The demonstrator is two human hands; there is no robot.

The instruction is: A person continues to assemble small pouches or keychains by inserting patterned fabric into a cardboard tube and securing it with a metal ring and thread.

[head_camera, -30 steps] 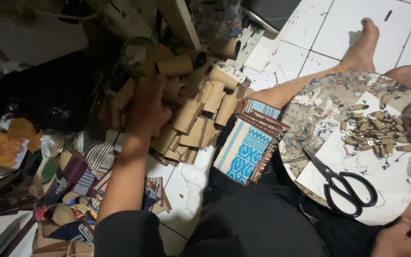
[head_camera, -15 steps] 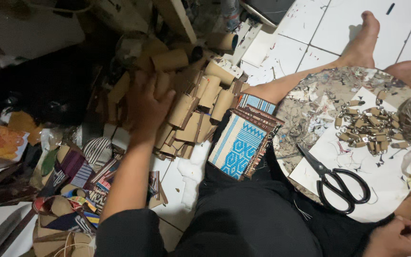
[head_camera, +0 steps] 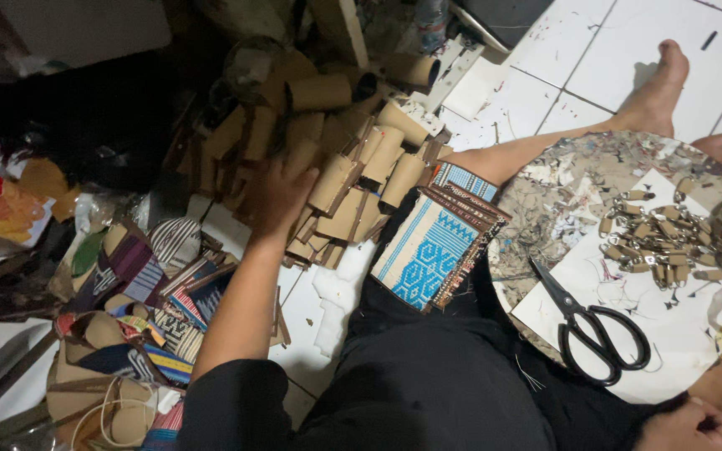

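Cardboard tubes: brown pile on the floor, upper centre of view, just left of the person's knee. Left hand is stretched out onto the pile's left side, palm down, fingers spread fairly wide and resting on the tubes/flat brown strips; can't tell if it's actually gripping one. Right hand at bottom right corner, partly cut off by frame edge, fingers curled narrow around smth small and dark, too little visible to say what. Woven blue patterned pieces stacked w/ brown-edged ones, leaning on the leg, touching the pile's lower right. Round board on the lap, paper-scrap covered; black scissors lie on it, blades closed, near a heap of small metal clasps. More patterned fabric scraps lower left, well apart from right hand.
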